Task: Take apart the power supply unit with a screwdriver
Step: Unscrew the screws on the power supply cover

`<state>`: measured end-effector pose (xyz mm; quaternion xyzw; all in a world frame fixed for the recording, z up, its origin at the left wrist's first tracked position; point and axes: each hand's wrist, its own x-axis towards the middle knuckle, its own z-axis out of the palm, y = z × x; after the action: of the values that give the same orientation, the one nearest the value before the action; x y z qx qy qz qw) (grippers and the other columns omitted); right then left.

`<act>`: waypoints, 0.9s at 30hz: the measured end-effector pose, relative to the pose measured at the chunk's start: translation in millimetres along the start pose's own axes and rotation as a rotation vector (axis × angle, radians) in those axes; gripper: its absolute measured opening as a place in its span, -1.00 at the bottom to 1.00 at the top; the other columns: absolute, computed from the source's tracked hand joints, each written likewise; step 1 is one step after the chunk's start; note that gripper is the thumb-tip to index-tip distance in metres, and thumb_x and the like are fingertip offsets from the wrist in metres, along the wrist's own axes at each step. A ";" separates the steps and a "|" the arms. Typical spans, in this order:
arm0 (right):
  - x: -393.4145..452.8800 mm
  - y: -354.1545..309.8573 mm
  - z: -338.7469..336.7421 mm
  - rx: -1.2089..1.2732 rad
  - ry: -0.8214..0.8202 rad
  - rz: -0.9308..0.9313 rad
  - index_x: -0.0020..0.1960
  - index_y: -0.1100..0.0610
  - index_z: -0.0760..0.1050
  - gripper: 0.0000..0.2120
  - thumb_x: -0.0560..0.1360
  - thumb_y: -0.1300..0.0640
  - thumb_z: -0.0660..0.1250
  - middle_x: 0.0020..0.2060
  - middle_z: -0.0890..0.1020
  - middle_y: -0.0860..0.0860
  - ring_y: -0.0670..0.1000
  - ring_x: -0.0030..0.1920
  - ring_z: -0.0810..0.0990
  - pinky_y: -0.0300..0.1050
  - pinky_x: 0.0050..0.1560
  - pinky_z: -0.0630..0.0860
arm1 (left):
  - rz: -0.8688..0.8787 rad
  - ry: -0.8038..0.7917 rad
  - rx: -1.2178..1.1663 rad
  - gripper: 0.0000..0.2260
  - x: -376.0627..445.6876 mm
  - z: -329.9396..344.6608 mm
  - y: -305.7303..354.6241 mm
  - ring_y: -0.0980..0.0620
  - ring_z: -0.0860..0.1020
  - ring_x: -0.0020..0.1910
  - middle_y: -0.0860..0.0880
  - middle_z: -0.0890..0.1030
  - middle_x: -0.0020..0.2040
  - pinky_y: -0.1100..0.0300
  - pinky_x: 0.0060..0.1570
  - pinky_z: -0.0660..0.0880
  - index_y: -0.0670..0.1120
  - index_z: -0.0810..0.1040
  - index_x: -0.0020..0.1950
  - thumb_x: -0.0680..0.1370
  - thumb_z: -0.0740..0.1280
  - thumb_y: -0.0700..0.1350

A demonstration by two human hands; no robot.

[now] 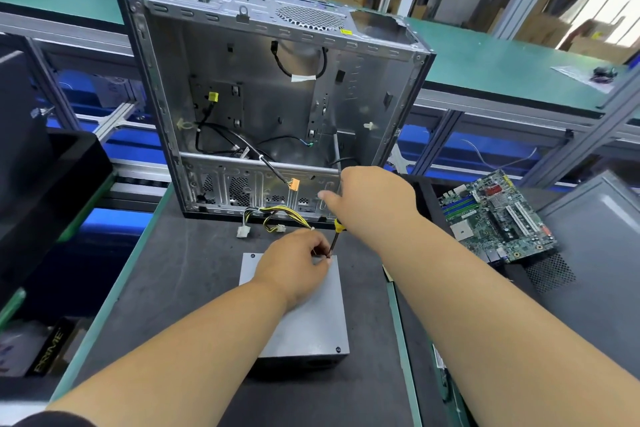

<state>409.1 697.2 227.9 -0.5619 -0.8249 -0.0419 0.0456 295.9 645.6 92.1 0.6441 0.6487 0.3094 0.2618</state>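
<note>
Gripping: the right hand [372, 199] curls round the handle of the screwdriver [335, 240], thumb stuck out to the left; only the yellow and black lower end of the handle shows below the fist.
Pinching: the left hand [294, 265] has its fingertips drawn together round the dark shaft, right at the tip.
Tip: it stands on the far right corner of the PSU [304, 319], the shaft leaning up and to the right towards the fist.
PSU: a grey metal box lying flat on the dark mat [194, 288], close to the person, with a screw showing at its near right corner and another at the far left.
Cables: a yellow and black bundle [277, 218] runs from the far end of the PSU, its white plugs lying on the mat.
Case: an open, gutted computer case [263, 107] stands upright just beyond the cables, loose wires hanging inside.
Board: a green motherboard [498, 215] lies to the right, well apart from the PSU.
Bench: a green-topped bench [502, 62] runs behind the case.
</note>
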 end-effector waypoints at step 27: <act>-0.8 39.3 -7.9 0.438 -0.247 -0.336 0.01 0.01 0.35 -0.91 0.59 0.14 0.26 -0.23 0.61 0.06 0.10 -0.23 0.55 0.01 -0.20 0.50 | 0.003 -0.012 -0.055 -0.85 -4.1 -4.4 3.8 0.21 0.51 -0.02 0.18 0.56 -0.04 0.23 0.07 0.48 0.15 0.55 -0.05 0.43 0.43 -0.05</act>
<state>446.2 709.9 236.4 -0.3951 -0.8951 0.1987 0.0574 295.3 641.1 97.6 0.6396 0.6374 0.3234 0.2829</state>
